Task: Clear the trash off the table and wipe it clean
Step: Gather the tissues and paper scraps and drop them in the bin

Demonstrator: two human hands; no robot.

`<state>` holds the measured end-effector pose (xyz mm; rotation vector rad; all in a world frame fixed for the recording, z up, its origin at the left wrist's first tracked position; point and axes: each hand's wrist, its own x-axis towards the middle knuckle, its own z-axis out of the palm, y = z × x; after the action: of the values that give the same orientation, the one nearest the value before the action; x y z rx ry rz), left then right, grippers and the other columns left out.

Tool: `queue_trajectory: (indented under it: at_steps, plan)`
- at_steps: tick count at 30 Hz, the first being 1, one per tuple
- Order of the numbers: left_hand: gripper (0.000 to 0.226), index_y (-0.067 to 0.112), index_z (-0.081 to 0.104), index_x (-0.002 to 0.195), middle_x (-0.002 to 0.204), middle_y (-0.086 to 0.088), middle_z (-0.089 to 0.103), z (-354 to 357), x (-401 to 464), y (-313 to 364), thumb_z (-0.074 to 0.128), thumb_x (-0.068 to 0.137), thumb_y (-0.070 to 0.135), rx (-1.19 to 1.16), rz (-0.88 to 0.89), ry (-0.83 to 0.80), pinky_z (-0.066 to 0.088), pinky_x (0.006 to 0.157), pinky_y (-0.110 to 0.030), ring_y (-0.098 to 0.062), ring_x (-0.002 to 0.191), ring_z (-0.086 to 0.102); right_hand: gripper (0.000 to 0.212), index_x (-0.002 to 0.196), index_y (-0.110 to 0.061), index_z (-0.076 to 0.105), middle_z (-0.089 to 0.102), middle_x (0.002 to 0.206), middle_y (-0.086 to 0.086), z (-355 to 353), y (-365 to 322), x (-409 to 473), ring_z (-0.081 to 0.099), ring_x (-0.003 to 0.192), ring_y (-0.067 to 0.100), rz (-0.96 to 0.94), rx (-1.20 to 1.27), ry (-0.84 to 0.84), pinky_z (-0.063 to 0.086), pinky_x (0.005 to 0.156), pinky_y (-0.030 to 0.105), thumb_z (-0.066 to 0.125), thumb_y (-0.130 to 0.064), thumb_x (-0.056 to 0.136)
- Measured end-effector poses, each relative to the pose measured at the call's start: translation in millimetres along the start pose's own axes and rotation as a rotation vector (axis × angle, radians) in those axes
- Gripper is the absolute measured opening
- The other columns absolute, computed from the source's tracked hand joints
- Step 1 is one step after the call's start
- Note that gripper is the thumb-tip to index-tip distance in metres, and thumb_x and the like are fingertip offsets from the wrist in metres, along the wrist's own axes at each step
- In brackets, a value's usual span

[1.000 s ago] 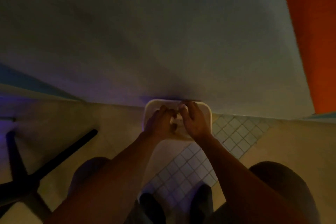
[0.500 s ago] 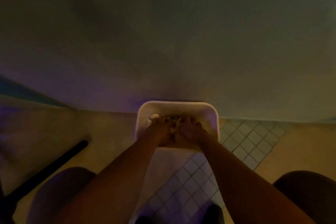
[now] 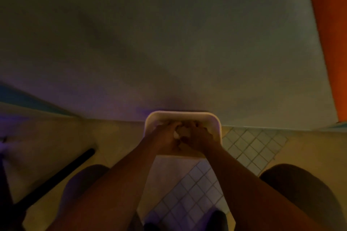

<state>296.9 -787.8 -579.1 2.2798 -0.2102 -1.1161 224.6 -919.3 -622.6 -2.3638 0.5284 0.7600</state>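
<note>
From the head camera I look down in dim light at a pale bin [image 3: 183,116] with rounded corners standing on the floor, its far rim against the foot of a grey wall [image 3: 169,43].

Both bare forearms reach forward into the mouth of the bin. My left hand [image 3: 165,138] and right hand [image 3: 201,137] meet over its middle, fingers curled inward around a pale crumpled wad of trash [image 3: 180,133] held between them. The wad shows only in the gap between the two hands, inside the bin's rim and below its far edge. The picture is too dark and blurred to tell what the wad is made of, or whether more lies under it.

To the right of the bin, and near me under the arms, lies a patch of small square floor tiles [image 3: 249,146]. A black bar [image 3: 56,178] slants across the floor at the left. An orange panel [image 3: 330,43] runs down the far right edge. Two dark rounded shapes sit low at the left and right, too dim to identify.
</note>
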Motion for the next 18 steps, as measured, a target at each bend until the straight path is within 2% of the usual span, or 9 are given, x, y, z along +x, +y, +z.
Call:
queue_trajectory:
  at_steps: [2, 3, 4, 5, 6, 7, 8, 10, 18]
  plan:
    - [0.02, 0.01, 0.068, 0.106, 0.1, -0.017, 0.07, -0.7, -14.1, 6.4, 0.063, 0.097, 0.026, -0.147, 0.013, -0.007, 0.056, 0.057, -0.031, -0.028, 0.074, 0.067, 0.069, 0.148, -0.03, 0.034, 0.037, 0.148, 0.011, -16.2, -8.4, -15.7, 0.045, 0.131, 0.037, 0.019, 0.02, 0.052, 0.042, 0.103, 0.049, 0.061, -0.05, 0.087]
    - [0.016, 0.009, 0.067, 0.101, 0.091, -0.014, 0.07, -5.1, -28.6, 12.1, 0.061, 0.098, 0.023, -0.077, 0.052, -0.001, 0.054, 0.054, -0.028, -0.025, 0.069, 0.066, 0.069, 0.147, -0.025, 0.036, 0.039, 0.148, 0.013, -25.3, -12.3, -23.2, 0.045, 0.131, 0.037, 0.024, 0.023, 0.076, 0.042, 0.104, 0.047, 0.063, -0.047, 0.087]
    - [0.015, 0.009, 0.066, 0.103, 0.092, -0.012, 0.069, -12.4, -41.5, 22.9, 0.06, 0.098, 0.022, 0.02, 0.065, 0.033, 0.055, 0.057, -0.027, -0.023, 0.073, 0.067, 0.069, 0.147, -0.021, 0.037, 0.041, 0.147, 0.015, -33.8, -16.3, -31.3, 0.045, 0.132, 0.036, 0.029, 0.025, 0.092, 0.041, 0.105, 0.046, 0.064, -0.045, 0.087]
    - [0.022, 0.012, 0.064, 0.115, 0.107, -0.012, 0.068, -19.8, -51.8, 26.0, 0.061, 0.097, 0.025, 0.164, 0.09, 0.078, 0.057, 0.071, -0.03, -0.025, 0.09, 0.067, 0.068, 0.146, -0.018, 0.039, 0.042, 0.146, 0.016, -40.4, -19.1, -40.4, 0.045, 0.132, 0.036, 0.029, 0.024, 0.102, 0.039, 0.107, 0.044, 0.064, -0.043, 0.088]
    - [0.041, 0.018, 0.055, 0.133, 0.13, -0.009, 0.06, -24.9, -59.1, 25.4, 0.064, 0.095, 0.03, 0.305, 0.104, 0.033, 0.054, 0.091, -0.036, -0.028, 0.114, 0.06, 0.066, 0.146, -0.017, 0.04, 0.044, 0.145, 0.017, -48.8, -23.3, -51.0, 0.045, 0.132, 0.035, 0.029, 0.023, 0.095, 0.039, 0.108, 0.042, 0.064, -0.04, 0.089]
    - [0.058, 0.026, 0.044, 0.144, 0.146, -0.005, 0.048, -31.5, -68.4, 23.8, 0.065, 0.091, 0.036, 0.443, 0.134, 0.016, 0.047, 0.103, -0.041, -0.029, 0.13, 0.05, 0.064, 0.145, -0.016, 0.042, 0.045, 0.144, 0.017, -60.7, -29.9, -64.4, 0.044, 0.133, 0.034, 0.029, 0.023, 0.07, 0.039, 0.108, 0.04, 0.064, -0.037, 0.089]
    - [0.066, 0.032, 0.037, 0.148, 0.151, -0.002, 0.042, -38.6, -81.2, 26.3, 0.065, 0.089, 0.041, 0.511, 0.141, 0.006, 0.044, 0.106, -0.045, -0.029, 0.135, 0.044, 0.062, 0.144, -0.016, 0.043, 0.045, 0.144, 0.016, -71.4, -35.8, -76.7, 0.044, 0.133, 0.032, 0.027, 0.027, 0.053, 0.038, 0.107, 0.038, 0.064, -0.035, 0.09]
    - [0.068, 0.035, 0.034, 0.149, 0.153, 0.001, 0.039, -49.8, -111.9, 37.7, 0.063, 0.088, 0.046, 0.498, 0.124, 0.008, 0.046, 0.103, -0.049, -0.03, 0.136, 0.042, 0.058, 0.141, -0.019, 0.047, 0.046, 0.144, 0.012, -92.3, -47.8, -104.7, 0.043, 0.134, 0.029, 0.021, 0.031, 0.023, 0.039, 0.105, 0.036, 0.065, -0.034, 0.088]
    - [0.064, 0.032, 0.037, 0.149, 0.155, 0.0, 0.033, -119.1, -251.3, 105.9, 0.062, 0.091, 0.037, 0.445, 0.096, 0.121, 0.043, 0.106, -0.045, -0.03, 0.137, 0.037, 0.04, 0.123, -0.025, 0.062, 0.057, 0.128, 0.007, -191.6, -109.4, -230.6, 0.056, 0.117, 0.028, -0.027, 0.138, 0.118, 0.046, 0.093, 0.035, 0.069, -0.028, 0.083]
